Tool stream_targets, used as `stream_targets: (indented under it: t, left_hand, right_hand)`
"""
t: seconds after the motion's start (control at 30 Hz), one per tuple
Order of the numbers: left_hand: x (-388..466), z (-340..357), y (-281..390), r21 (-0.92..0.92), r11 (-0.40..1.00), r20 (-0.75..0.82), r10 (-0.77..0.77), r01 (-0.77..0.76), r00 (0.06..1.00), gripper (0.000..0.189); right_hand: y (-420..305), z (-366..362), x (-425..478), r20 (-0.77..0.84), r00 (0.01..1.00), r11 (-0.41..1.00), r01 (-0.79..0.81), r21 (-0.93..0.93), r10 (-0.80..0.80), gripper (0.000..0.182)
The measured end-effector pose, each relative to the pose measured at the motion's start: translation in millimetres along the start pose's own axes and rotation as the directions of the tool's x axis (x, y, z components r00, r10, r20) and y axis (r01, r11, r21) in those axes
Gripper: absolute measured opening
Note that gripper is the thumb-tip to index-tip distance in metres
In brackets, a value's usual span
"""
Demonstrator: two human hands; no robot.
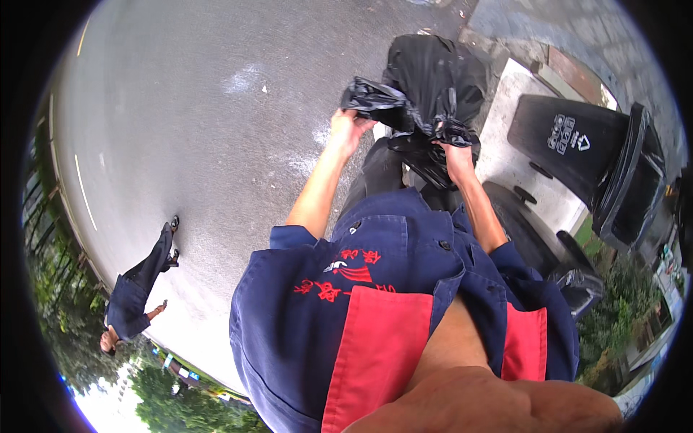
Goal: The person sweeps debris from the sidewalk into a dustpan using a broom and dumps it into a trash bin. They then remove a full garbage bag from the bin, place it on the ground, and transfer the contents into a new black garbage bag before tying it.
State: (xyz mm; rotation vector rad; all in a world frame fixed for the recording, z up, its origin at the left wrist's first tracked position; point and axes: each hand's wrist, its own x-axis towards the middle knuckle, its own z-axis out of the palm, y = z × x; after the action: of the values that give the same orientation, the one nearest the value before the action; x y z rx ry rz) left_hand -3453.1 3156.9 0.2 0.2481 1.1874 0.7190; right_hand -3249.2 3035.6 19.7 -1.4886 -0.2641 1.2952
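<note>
A full black plastic garbage bag [433, 70] stands on the pavement right in front of my legs. My left hand [351, 129] grips a loose, crumpled part of its mouth and holds it out to the left. With my right hand [457, 159] I grasp a bunched piece of the black plastic, close to the bag's top. Some of the fingers are hidden behind the folds. Between the two hands the plastic is twisted and gathered. More black plastic hangs below the right hand, near my knees.
At right a black wheeled bin [568, 140] with white printed symbols stands by a pale slab [503, 124]. Another dark bin [525, 233] is close by my right arm. A person [132, 303] walks on the asphalt road [206, 135] at left, holding a small object.
</note>
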Motion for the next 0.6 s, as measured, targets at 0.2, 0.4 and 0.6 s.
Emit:
stream_targets:
  t: [0.2, 0.4, 0.6]
  left_hand:
    - [18.2, 11.9, -7.2, -0.101, 0.995, -0.008, 0.004, -0.004, 1.0, 0.021]
    - [33.8, 77.1, -8.7, -0.152, 0.987, 0.118, 0.073, -0.055, 0.99, 0.026]
    - [11.8, 144.9, -18.8, -0.142, 0.99, 0.175, 0.03, -0.004, 0.984, 0.024]
  right_hand:
    - [-113.5, -84.3, 42.2, -0.008, 0.996, 0.993, 0.093, -0.069, -0.094, 0.021]
    - [-183.5, -186.9, 129.3, -0.325, 0.93, 0.974, 0.115, -0.194, -0.174, 0.021]
    - [-212.4, -207.7, 119.4, -0.351, 0.595, 0.601, 0.292, -0.743, -0.723, 0.033]
